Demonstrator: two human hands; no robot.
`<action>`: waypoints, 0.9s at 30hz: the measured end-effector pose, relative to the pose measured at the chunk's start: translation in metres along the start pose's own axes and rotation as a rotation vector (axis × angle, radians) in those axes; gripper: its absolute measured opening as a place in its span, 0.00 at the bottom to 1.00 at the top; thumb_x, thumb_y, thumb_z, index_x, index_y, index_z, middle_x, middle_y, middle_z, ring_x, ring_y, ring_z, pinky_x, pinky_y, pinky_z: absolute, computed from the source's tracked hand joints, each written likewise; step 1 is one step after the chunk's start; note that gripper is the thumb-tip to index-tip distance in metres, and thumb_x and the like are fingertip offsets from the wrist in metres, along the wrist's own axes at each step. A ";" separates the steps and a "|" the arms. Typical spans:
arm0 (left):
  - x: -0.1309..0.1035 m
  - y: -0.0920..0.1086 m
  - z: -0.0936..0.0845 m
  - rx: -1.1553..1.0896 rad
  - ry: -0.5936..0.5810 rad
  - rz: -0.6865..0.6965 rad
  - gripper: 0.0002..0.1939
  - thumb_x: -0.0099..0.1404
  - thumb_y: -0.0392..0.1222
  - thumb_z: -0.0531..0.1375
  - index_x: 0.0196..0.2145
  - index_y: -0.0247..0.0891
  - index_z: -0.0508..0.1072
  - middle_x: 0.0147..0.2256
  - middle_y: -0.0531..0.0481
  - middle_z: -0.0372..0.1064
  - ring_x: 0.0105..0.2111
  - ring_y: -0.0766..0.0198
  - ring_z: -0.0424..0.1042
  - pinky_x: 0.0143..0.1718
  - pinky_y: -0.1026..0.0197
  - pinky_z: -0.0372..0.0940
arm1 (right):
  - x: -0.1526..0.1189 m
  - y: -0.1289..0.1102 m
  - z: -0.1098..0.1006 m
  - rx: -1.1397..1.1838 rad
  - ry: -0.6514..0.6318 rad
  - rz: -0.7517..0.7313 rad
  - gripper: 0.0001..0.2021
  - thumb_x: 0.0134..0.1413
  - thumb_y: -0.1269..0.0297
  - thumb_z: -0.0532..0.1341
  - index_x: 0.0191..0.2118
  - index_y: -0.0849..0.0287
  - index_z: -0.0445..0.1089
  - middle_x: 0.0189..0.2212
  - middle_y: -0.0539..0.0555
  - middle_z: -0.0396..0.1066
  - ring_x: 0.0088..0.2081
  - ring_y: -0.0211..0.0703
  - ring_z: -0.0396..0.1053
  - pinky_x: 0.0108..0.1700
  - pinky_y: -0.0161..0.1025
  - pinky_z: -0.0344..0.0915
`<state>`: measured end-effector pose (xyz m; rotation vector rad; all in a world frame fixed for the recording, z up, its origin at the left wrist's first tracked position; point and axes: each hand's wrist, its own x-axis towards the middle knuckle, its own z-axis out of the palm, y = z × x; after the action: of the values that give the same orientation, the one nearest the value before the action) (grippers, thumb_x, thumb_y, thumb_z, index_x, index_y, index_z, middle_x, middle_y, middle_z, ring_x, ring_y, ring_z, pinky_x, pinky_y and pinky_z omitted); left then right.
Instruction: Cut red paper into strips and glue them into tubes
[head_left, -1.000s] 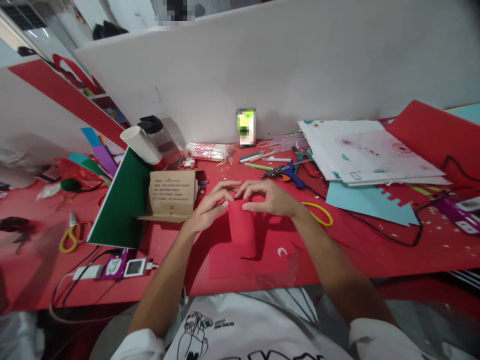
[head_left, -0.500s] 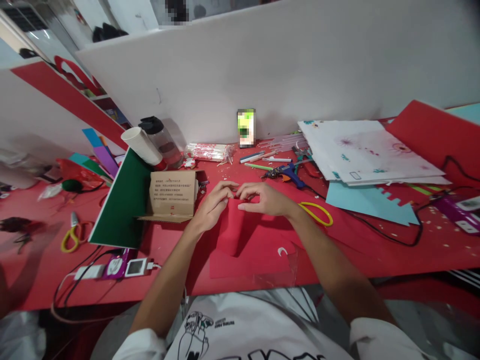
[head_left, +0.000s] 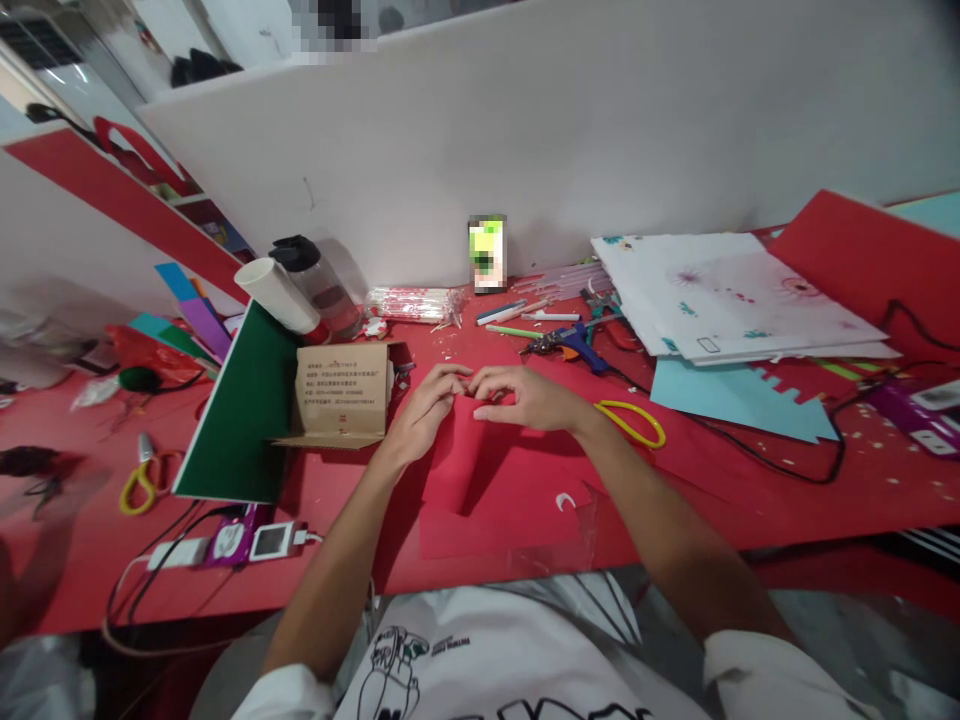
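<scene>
Roll [head_left: 454, 462]: red, tilted, in the middle of the frame, slightly below centre; upper end held, lower end over a red sheet [head_left: 499, 532].
Left hand [head_left: 426, 415]: grasping the roll's upper edge, fingers bent.
Right hand [head_left: 532, 398]: grasping the same edge, thumb on the near side, fingertips close to those of the left hand.
Scrap [head_left: 565, 501]: white, curved, right of the roll.
Yellow loop [head_left: 634, 423]: just beside the right forearm.
Glue gun [head_left: 576, 348]: lying right of centre, near pens [head_left: 517, 330].
Box [head_left: 341, 390]: left of centre, beside a green board [head_left: 241, 415].
Phone [head_left: 487, 257]: standing, upper middle of the frame.
Scissors [head_left: 140, 487]: at the frame's left.
</scene>
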<state>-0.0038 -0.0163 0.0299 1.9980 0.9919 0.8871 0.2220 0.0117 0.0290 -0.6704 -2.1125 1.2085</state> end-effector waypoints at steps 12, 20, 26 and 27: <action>0.000 0.007 0.005 -0.379 -0.062 -0.381 0.38 0.63 0.59 0.66 0.65 0.43 0.62 0.59 0.39 0.71 0.56 0.43 0.74 0.56 0.45 0.69 | -0.004 0.010 -0.027 0.045 0.262 0.014 0.12 0.56 0.54 0.69 0.31 0.58 0.75 0.45 0.57 0.73 0.44 0.46 0.73 0.49 0.45 0.68; 0.002 0.010 0.007 -0.455 -0.038 -0.363 0.33 0.64 0.59 0.66 0.59 0.39 0.67 0.48 0.42 0.78 0.47 0.50 0.79 0.48 0.54 0.73 | -0.006 0.011 -0.031 0.065 0.264 -0.012 0.11 0.57 0.55 0.69 0.32 0.58 0.76 0.46 0.57 0.72 0.49 0.49 0.72 0.48 0.44 0.68; -0.003 0.003 0.009 -0.524 -0.009 -0.440 0.33 0.64 0.62 0.65 0.60 0.42 0.70 0.48 0.44 0.78 0.45 0.52 0.79 0.48 0.54 0.72 | -0.007 0.013 -0.033 0.071 0.268 -0.014 0.12 0.56 0.53 0.69 0.31 0.58 0.76 0.46 0.57 0.72 0.50 0.51 0.71 0.46 0.44 0.69; -0.003 0.003 0.010 -0.530 -0.005 -0.447 0.34 0.64 0.63 0.65 0.60 0.42 0.70 0.48 0.44 0.78 0.45 0.52 0.79 0.47 0.54 0.73 | -0.007 0.013 -0.033 0.068 0.268 -0.014 0.12 0.56 0.53 0.69 0.31 0.58 0.75 0.46 0.57 0.72 0.50 0.50 0.71 0.46 0.44 0.69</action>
<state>0.0033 -0.0231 0.0264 1.2699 1.0163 0.7886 0.2519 0.0320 0.0289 -0.7411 -1.8443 1.1104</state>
